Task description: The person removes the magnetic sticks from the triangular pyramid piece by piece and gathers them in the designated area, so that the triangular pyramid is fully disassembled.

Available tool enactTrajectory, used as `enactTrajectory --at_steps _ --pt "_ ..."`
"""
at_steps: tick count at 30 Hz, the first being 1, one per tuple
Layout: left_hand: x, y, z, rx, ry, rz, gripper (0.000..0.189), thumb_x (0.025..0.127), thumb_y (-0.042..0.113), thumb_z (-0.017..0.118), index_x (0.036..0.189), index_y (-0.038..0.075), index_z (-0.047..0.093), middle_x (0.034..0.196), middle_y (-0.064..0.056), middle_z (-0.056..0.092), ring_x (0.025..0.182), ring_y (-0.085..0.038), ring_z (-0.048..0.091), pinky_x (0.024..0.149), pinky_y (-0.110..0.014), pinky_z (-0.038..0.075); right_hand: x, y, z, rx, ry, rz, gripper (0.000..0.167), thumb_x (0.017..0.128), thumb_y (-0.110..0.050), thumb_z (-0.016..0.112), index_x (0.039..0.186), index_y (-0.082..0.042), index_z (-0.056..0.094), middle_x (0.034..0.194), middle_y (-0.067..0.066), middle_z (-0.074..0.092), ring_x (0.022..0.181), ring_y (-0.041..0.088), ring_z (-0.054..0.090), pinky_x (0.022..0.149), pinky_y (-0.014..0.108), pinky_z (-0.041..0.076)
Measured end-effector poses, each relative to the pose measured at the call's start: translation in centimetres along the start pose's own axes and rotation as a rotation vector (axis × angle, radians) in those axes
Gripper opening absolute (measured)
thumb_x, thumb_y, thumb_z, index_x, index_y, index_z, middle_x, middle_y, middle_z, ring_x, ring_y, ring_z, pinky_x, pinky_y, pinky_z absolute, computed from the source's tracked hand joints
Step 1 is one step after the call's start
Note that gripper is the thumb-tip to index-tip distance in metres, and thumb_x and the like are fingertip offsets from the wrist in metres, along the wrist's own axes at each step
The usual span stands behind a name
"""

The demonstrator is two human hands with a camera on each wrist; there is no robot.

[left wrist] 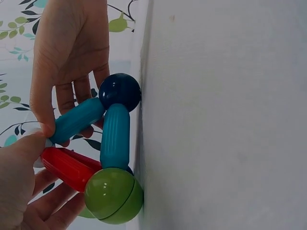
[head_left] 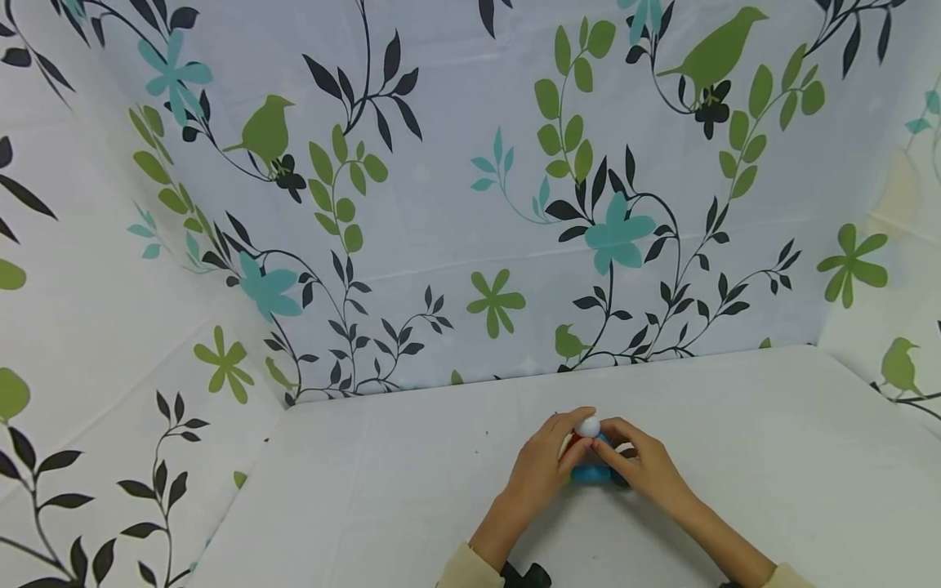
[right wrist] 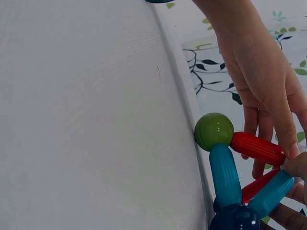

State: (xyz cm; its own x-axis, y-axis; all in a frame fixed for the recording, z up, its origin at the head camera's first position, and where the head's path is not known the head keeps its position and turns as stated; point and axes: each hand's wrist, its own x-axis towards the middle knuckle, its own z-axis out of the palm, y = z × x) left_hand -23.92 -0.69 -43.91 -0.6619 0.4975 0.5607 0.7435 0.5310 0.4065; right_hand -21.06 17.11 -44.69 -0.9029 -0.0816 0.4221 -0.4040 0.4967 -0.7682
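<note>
A small pyramid of magnetic rods and balls stands on the table between both hands. At its top is a white ball [head_left: 588, 426]. My left hand [head_left: 540, 461] pinches around this ball and the upper end of a red rod [left wrist: 69, 167]. From the other side my right hand [head_left: 650, 465] pinches the upper end of a sloping blue rod [left wrist: 79, 120] close by the white ball. A level blue rod [right wrist: 225, 172] joins a green ball [left wrist: 110, 194] to a dark blue ball [left wrist: 120, 92] at the base. Another red rod [right wrist: 259, 186] shows behind; fingers partly hide the top joint.
The white-covered table [head_left: 404, 474] spreads around the pyramid. Behind and at the sides hangs a white curtain [head_left: 456, 204] printed with birds, leaves and flowers. A black wrist-camera mount [head_left: 528, 576] sits by the left cuff.
</note>
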Motion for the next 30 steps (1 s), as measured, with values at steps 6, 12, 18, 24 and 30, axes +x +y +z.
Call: enactTrajectory --at_steps 6,12,18,24,30 --pt "0.0 -0.3 -0.1 -0.022 -0.015 -0.015 0.042 0.100 0.032 0.051 0.141 0.021 0.049 0.132 -0.001 0.059 0.121 -0.014 0.057 0.095 -0.031 0.050 0.1 -0.1 -0.1 -0.001 -0.013 0.010 0.017 0.094 -0.016 0.064 0.111 -0.012 0.064 0.087 -0.007 0.064 0.081 0.002 0.056 0.070 0.024 0.052" --pt "0.0 -0.5 -0.3 -0.036 -0.017 -0.016 0.042 0.100 0.029 0.053 0.141 0.019 0.049 0.126 -0.002 0.061 0.112 -0.011 0.060 0.092 -0.026 0.051 0.1 0.0 -0.1 0.002 -0.021 0.007 0.016 0.096 -0.016 0.062 0.111 -0.012 0.063 0.091 -0.005 0.066 0.084 0.003 0.057 0.070 0.025 0.051" --pt "0.0 -0.5 -0.9 -0.088 -0.027 -0.110 0.044 0.099 0.024 0.057 0.142 0.019 0.047 0.123 -0.002 0.061 0.109 -0.011 0.062 0.092 -0.027 0.051 0.2 0.0 -0.3 0.006 -0.023 0.064 0.016 0.097 -0.018 0.060 0.111 -0.011 0.063 0.101 0.000 0.069 0.093 0.010 0.060 0.073 0.025 0.051" --pt "0.1 -1.1 -0.9 -0.089 0.020 -0.118 0.042 0.098 0.025 0.060 0.139 0.019 0.050 0.121 -0.001 0.062 0.104 -0.011 0.063 0.085 -0.024 0.052 0.2 0.1 -0.6 0.016 -0.028 0.061 0.017 0.096 -0.017 0.062 0.110 -0.010 0.064 0.100 0.000 0.070 0.092 0.008 0.061 0.074 0.025 0.053" --pt "0.2 -1.9 -1.0 -0.137 0.099 -0.095 0.039 0.096 0.020 0.062 0.135 0.015 0.055 0.123 -0.003 0.057 0.102 -0.013 0.061 0.083 -0.029 0.054 0.3 0.2 -0.7 0.011 -0.020 0.052 0.017 0.094 -0.016 0.064 0.110 -0.010 0.067 0.096 -0.001 0.070 0.087 0.002 0.060 0.073 0.024 0.053"
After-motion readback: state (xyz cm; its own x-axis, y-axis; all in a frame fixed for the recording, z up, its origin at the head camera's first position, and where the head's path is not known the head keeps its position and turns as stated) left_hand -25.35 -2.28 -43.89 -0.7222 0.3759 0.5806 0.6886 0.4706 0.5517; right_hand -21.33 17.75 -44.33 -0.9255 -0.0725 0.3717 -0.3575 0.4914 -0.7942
